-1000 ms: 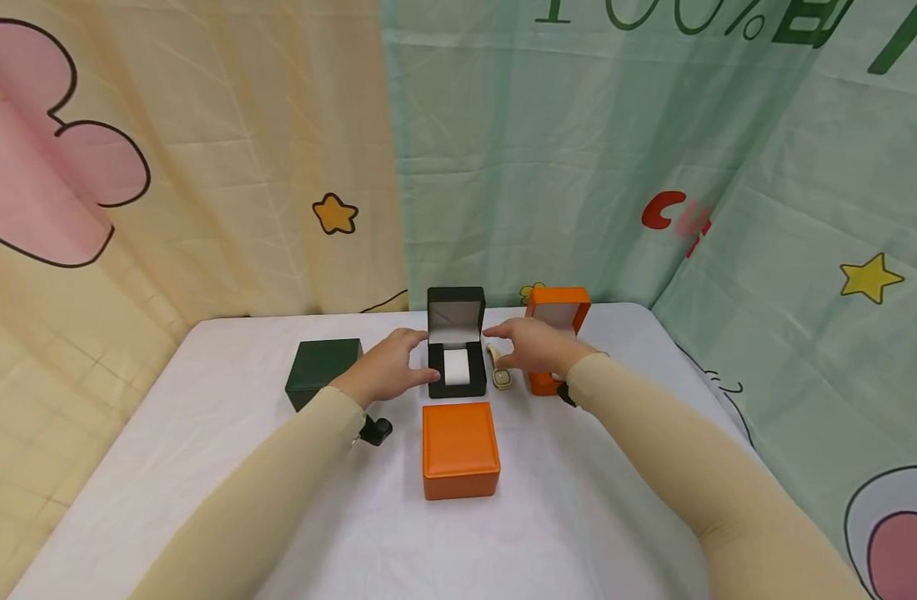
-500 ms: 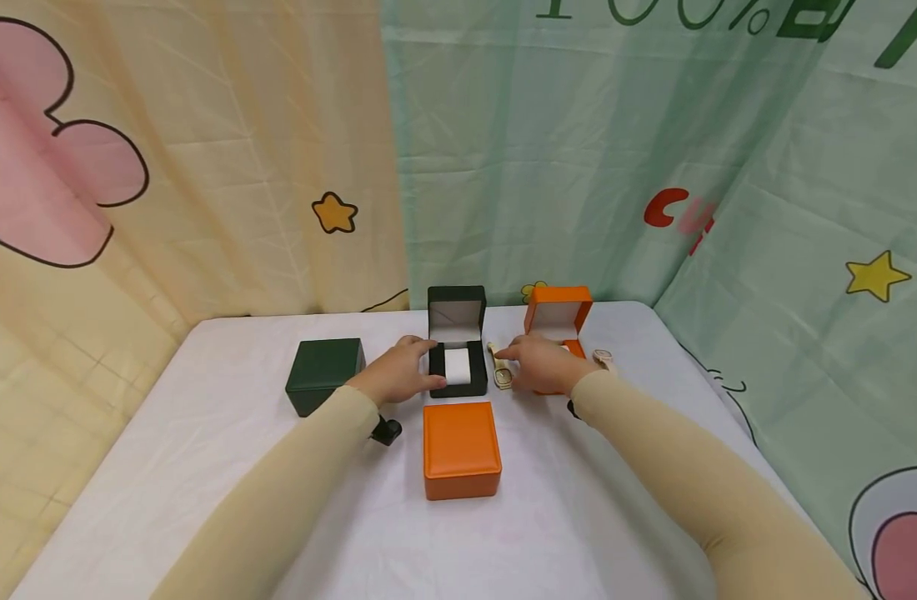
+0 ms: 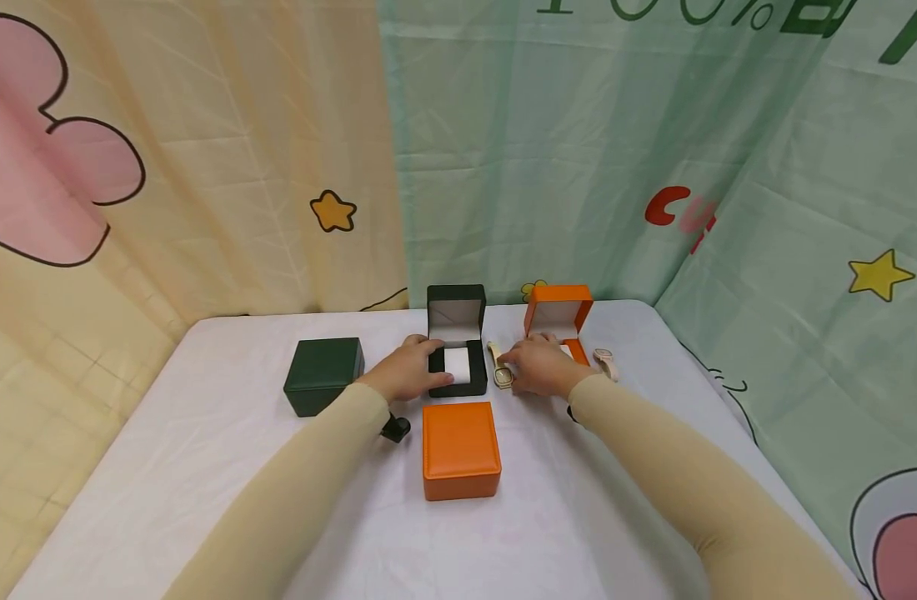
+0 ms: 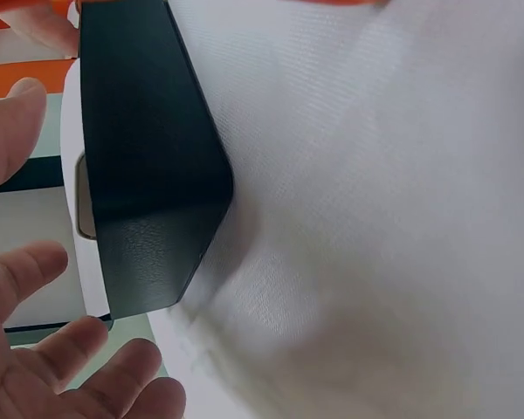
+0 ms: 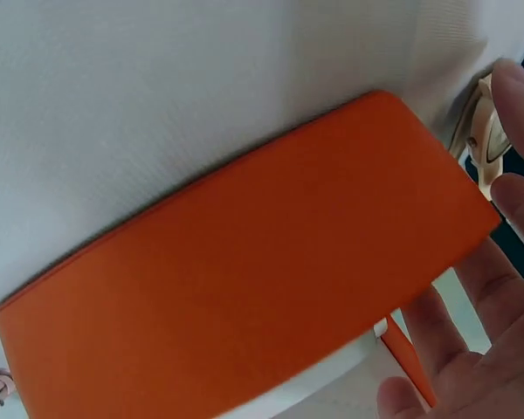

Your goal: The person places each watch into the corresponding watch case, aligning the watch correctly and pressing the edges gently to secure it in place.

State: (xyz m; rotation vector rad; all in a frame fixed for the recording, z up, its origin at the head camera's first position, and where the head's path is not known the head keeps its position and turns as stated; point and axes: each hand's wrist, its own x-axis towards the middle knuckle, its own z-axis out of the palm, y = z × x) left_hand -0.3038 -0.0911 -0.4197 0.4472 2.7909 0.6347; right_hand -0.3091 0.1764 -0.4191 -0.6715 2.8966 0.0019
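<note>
My left hand is at the left side of an open dark watch box with a white cushion inside. In the left wrist view its thumb and fingers are spread apart beside the box, holding nothing. A gold watch lies between this box and an open orange watch box. My right hand is over the front of the orange box. Its thumb and index finger reach to the gold watch, apart from each other, one on either side of the case in the right wrist view; contact is unclear.
A closed orange box sits in front of the dark box. At the left stands a closed green box. A pinkish watch lies right of the open orange box. Printed curtains hang behind the white-covered table.
My right hand has drawn back from beside the dark box's lid toward the gold watch, uncovering the pinkish watch. My left hand has shifted slightly right along the dark box.
</note>
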